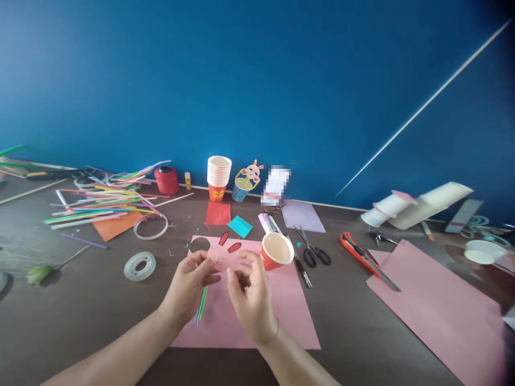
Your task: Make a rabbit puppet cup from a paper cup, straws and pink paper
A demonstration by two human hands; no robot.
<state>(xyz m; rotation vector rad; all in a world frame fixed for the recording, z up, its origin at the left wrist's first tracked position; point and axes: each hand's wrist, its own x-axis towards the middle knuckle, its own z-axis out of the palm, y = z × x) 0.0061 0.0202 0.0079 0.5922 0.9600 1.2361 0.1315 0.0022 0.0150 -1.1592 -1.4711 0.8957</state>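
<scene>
Now | both hands' grip (pixel 225 271) pinches pink cutout (pixel 225 261) | orange cup (pixel 276 250) tipped (just right) | scissors (pixel 314 249) beyond

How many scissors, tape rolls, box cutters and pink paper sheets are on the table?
Scissors: 1
Tape rolls: 2, a small one and a bigger ring
Box cutter: 1
Pink paper sheets: 2, one under the hands and one at the right
Total: 6
</scene>
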